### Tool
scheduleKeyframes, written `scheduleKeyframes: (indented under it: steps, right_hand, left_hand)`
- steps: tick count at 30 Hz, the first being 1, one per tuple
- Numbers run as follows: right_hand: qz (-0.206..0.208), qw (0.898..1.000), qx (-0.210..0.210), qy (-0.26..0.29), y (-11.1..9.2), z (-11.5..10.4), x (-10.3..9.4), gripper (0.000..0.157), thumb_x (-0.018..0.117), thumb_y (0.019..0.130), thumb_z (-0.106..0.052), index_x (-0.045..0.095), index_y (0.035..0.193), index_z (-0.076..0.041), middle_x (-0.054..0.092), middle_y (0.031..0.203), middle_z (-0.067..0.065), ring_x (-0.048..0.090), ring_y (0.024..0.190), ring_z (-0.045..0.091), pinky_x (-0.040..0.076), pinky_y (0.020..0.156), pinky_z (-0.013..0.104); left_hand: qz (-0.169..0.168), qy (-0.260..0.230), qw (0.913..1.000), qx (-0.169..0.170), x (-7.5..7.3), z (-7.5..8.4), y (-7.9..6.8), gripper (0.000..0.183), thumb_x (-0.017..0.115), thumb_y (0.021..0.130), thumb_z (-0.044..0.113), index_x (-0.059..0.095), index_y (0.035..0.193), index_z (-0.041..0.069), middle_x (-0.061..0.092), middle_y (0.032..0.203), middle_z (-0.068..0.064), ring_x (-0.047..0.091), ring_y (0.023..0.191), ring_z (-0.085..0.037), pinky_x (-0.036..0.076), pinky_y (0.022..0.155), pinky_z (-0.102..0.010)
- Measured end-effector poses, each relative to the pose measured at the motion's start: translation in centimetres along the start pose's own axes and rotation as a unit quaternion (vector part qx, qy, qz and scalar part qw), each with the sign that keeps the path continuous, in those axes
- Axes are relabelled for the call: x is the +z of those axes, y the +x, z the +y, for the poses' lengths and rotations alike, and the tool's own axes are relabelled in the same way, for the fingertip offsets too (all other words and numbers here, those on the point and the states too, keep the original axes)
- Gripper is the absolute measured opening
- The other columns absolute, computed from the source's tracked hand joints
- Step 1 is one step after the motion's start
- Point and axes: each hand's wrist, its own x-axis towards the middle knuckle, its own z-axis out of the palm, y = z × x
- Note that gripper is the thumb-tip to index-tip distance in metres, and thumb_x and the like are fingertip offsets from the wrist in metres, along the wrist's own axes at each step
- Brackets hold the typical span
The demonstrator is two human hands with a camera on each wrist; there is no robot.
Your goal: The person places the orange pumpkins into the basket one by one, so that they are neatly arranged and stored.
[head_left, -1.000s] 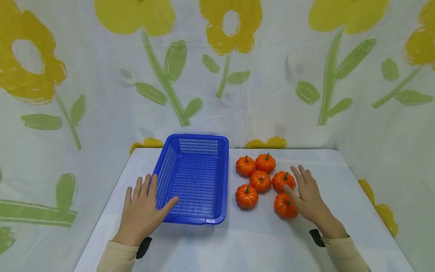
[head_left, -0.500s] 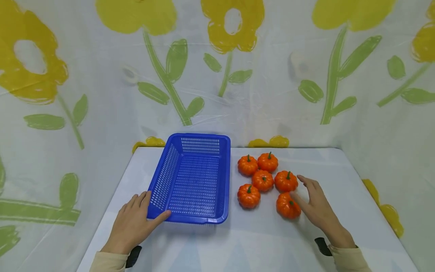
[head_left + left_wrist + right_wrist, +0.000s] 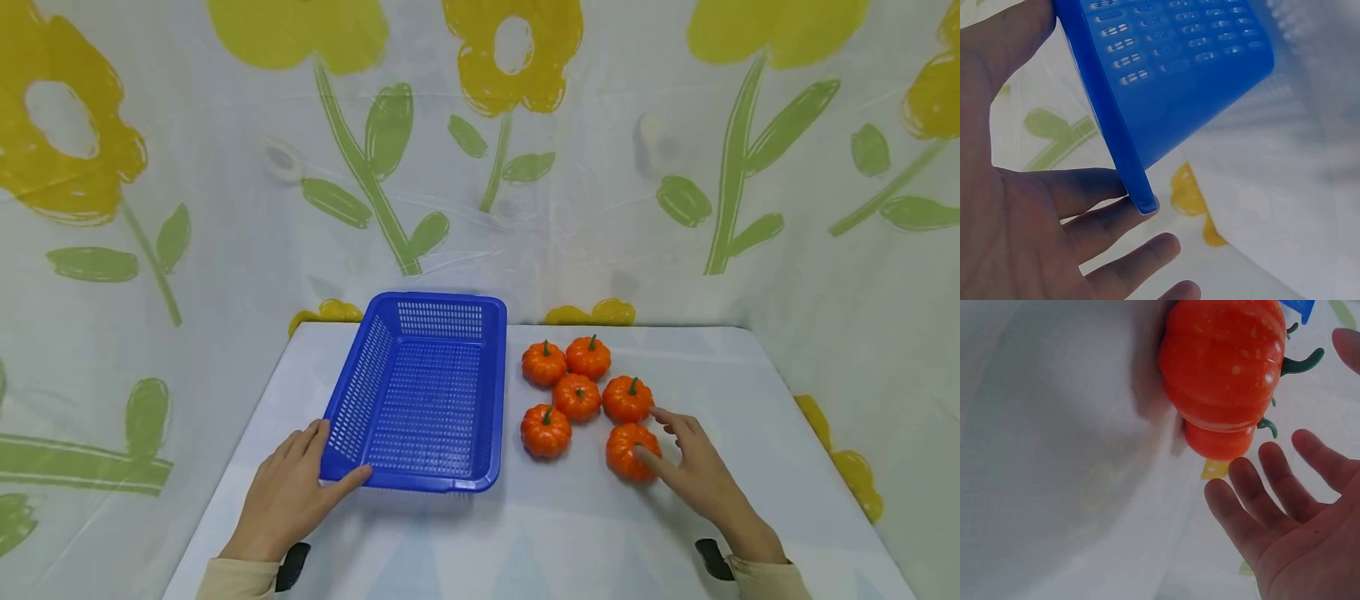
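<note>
A blue plastic basket (image 3: pixel 423 400) with slotted walls stands on the left of the table. At its near left corner my left hand (image 3: pixel 281 492) touches the rim, thumb on the front edge and fairly straight fingers along the side. The left wrist view shows the rim (image 3: pixel 1107 119) spanning between thumb and fingers. Several orange pumpkins (image 3: pixel 576 397) with green stems lie right of the basket. Beside the nearest pumpkin (image 3: pixel 628 452) my right hand (image 3: pixel 701 475) hovers with fingers spread. In the right wrist view a gap shows between the fingers and that pumpkin (image 3: pixel 1222 362).
The white table (image 3: pixel 510 550) reaches back to a curtain (image 3: pixel 585 225) printed with yellow flowers and green leaves. The curtain also encloses both sides. The pumpkins stand close together, a short gap from the basket's right wall.
My left hand has come down and back onto the basket's near left corner. My right hand has lowered and drawn nearer the front pumpkin. Basket and pumpkins stay in place.
</note>
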Motion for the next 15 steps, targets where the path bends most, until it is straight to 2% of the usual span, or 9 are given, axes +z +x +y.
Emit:
scheduleKeyframes:
  steps: [6, 15]
  right_hand:
    - [-0.013, 0.999, 0.027, -0.013, -0.05, -0.22, 0.61, 0.086, 0.079, 0.086, -0.049, 0.044, 0.147, -0.001, 0.044, 0.135, 0.023, 0.047, 0.117, 0.038, 0.049, 0.093, 0.058]
    - [-0.021, 0.999, 0.022, -0.029, -0.36, 0.14, 1.10, 0.071, 0.078, 0.087, -0.049, 0.056, 0.138, -0.005, 0.050, 0.130, 0.022, 0.056, 0.108, 0.034, 0.054, 0.088, 0.051]
  left_hand:
    - [0.008, -0.005, 1.0000, -0.001, 0.19, -0.24, 0.05, 0.110, 0.060, 0.085, 0.077, 0.039, 0.149, -0.011, 0.042, 0.149, -0.033, 0.040, 0.134, -0.055, 0.033, 0.107, -0.072]
    - [0.008, -0.004, 0.9999, -0.005, 0.28, -0.19, -0.15, 0.110, 0.059, 0.085, 0.078, 0.040, 0.149, -0.010, 0.043, 0.150, -0.032, 0.040, 0.134, -0.055, 0.033, 0.107, -0.072]
